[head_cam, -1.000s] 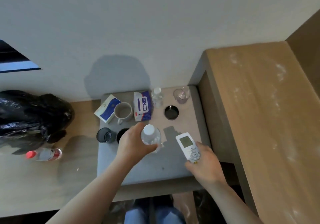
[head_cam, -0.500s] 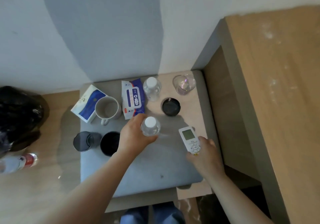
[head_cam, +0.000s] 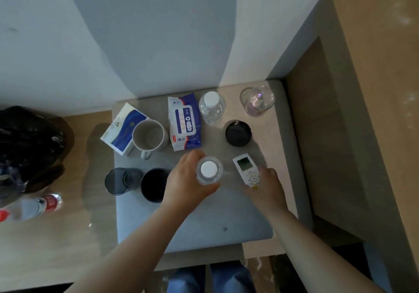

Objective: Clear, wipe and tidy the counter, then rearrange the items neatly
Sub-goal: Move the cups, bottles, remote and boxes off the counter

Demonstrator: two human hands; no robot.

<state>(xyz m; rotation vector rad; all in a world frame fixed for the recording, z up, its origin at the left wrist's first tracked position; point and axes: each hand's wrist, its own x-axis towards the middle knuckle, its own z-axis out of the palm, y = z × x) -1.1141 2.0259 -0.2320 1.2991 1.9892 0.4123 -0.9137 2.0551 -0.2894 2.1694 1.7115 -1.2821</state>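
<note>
- The left hand (head_cam: 188,179) is gripping a clear water bottle (head_cam: 208,170) near the middle of the counter (head_cam: 204,224), with fingers and thumb curling round the bottle's body below its white cap. The bottle is standing upright in the grip; whether its base is resting on the counter cannot be told.
- The right hand (head_cam: 265,188) is holding the near end of a white remote (head_cam: 246,170), with the fingers curled around it. The remote's screen is facing up and pointing toward the far edge, just right of the held bottle.
- A second clear bottle (head_cam: 212,107) is standing upright at the far edge, and a pack of wipes (head_cam: 184,125) is lying just left of it.
- A pale mug (head_cam: 148,135) is sitting left of the wipes with its handle pointing toward the near edge, and it is touching a blue and white box (head_cam: 122,127) lying at the far left corner.
- A clear glass (head_cam: 257,101) is standing at the far right corner, and a round black lid (head_cam: 238,133) is lying between it and the remote.
- A dark tumbler (head_cam: 118,181) is standing at the left edge, and a black cup (head_cam: 154,185) is standing just beside it, close to the left wrist.
- Off the counter to the left, a black bag (head_cam: 29,138) is sitting on the wooden floor, and a red-labelled bottle (head_cam: 34,206) is lying on its side near it.
- A wooden desk (head_cam: 374,88) is rising along the counter's right edge.
</note>
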